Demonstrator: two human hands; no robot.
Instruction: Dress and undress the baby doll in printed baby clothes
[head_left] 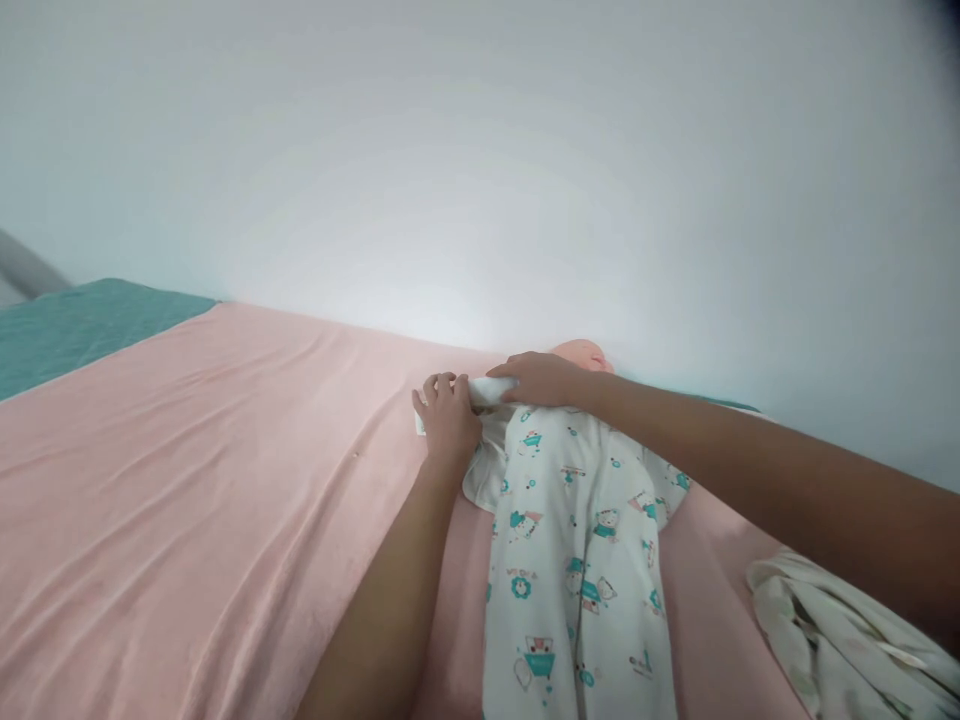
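Note:
A small white garment (574,560) printed with teal and orange animal figures lies stretched toward me on the pink bedding. At its far left end is a white, smooth, rolled-looking piece (489,391); I cannot tell whether it belongs to the garment. My right hand (541,380) reaches across from the right, its thumb and fingers closed around the right end of that piece. Curled over the left part is my left hand (448,412), with a white edge showing past its fingers. A rounded peach-coloured thing (583,352) sits just behind my right hand, partly hidden.
The pink sheet (225,480) spreads widely to the left with long wrinkles. Teal bedding (97,325) shows at the far left. A crumpled whitish cloth (847,640) lies at the lower right. Behind the bed rises a pale wall (480,160).

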